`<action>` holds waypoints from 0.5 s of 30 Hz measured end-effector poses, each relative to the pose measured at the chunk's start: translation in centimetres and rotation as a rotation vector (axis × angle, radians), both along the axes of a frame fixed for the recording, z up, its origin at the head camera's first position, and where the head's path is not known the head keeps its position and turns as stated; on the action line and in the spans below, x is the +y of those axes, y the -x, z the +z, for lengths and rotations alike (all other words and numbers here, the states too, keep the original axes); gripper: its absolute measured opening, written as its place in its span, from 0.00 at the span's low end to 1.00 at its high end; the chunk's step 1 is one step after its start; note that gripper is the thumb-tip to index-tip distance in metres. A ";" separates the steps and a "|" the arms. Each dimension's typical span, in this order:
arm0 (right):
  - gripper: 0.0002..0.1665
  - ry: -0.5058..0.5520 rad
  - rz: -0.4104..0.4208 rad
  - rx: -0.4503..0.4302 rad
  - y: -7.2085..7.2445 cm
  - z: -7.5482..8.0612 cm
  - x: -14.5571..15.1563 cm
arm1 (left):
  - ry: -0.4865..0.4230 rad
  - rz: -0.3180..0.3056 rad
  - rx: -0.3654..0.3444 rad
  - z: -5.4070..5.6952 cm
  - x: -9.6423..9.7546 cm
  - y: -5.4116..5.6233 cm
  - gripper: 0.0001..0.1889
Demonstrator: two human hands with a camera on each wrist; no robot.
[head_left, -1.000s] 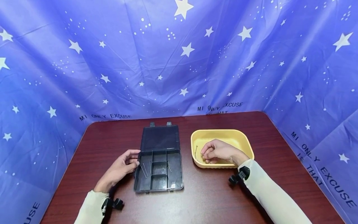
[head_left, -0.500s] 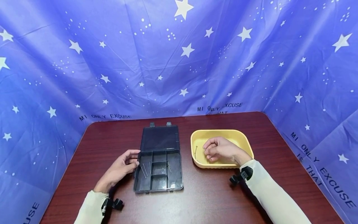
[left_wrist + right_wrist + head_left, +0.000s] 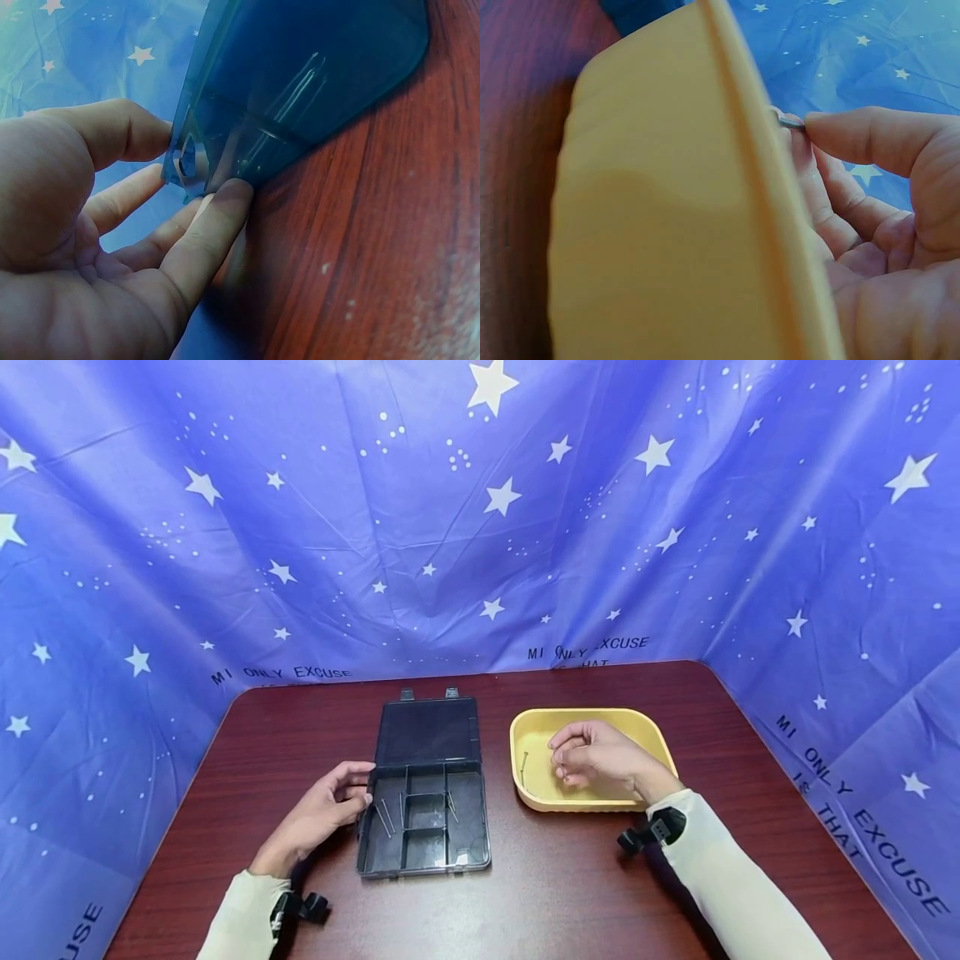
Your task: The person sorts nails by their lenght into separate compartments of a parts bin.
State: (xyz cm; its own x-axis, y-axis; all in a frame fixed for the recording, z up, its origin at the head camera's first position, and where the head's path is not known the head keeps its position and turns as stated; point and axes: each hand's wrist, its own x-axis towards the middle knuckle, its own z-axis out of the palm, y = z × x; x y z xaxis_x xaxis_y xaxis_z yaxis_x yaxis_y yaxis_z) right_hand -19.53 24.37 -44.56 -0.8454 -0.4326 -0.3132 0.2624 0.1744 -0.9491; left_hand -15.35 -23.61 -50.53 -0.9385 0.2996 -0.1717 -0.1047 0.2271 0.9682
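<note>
A dark plastic compartment box lies on the table with its lid folded back. My left hand holds its left edge between thumb and fingers, as the left wrist view also shows. Several thin metal nails lean in its compartments, among them a nail on the right side. Over the yellow tray, my right hand has its fingertips together. The right wrist view shows it pinching a nail, largely hidden by the tray's wall. Another nail lies inside the tray at the left.
A reddish-brown table carries both containers, with a strip of bare wood between them. Blue cloth printed with stars hangs around the back and sides. The tray's raised wall stands close to the right wrist camera.
My right hand has moved slightly up and to the right within the tray, its fingertips lifting away from the tray floor. The left hand and the box stay in place.
</note>
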 end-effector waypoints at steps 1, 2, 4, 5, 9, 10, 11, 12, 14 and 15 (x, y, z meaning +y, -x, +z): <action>0.25 0.002 -0.004 0.011 0.0 0.2 0.0 | -0.002 0.002 -0.001 0.1 0.0 0.0 0.29; 0.25 0.008 -0.012 0.018 0.0 0.4 0.0 | -0.003 0.001 -0.002 0.1 0.0 0.0 0.29; 0.24 0.028 -0.025 0.037 0.1 0.9 0.0 | -0.006 -0.009 0.001 0.2 0.0 -0.1 0.29; 0.23 0.045 -0.032 0.047 0.1 1.1 -0.1 | -0.007 -0.009 0.002 0.2 0.0 -0.1 0.29; 0.14 0.114 -0.075 0.072 0.3 2.4 -0.3 | -0.008 -0.014 0.004 0.2 -0.1 -0.1 0.29; 0.12 0.129 -0.082 0.081 0.3 2.7 -0.4 | -0.005 -0.015 0.004 0.1 -0.1 -0.1 0.29; 0.12 0.140 -0.091 0.090 0.3 3.0 -0.5 | -0.002 -0.015 0.004 0.1 -0.1 -0.1 0.29; 0.11 0.149 -0.099 0.096 0.4 3.2 -0.6 | 0.000 -0.010 0.001 0.1 -0.1 0.0 0.29; 0.12 0.169 -0.105 0.113 0.4 3.7 -0.7 | 0.006 -0.001 -0.006 0.1 0.0 0.0 0.29; 0.12 0.180 -0.106 0.120 0.4 3.9 -0.8 | 0.009 -0.001 -0.009 0.1 0.0 0.1 0.29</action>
State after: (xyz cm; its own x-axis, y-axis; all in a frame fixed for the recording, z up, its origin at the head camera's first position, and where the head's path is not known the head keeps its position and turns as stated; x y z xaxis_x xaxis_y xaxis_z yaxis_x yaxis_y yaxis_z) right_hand -19.92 23.61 -40.67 -0.9156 -0.3791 -0.1336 0.1534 -0.0225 -0.9879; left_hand -15.43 -23.61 -50.46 -0.9366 0.2990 -0.1826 -0.1128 0.2361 0.9652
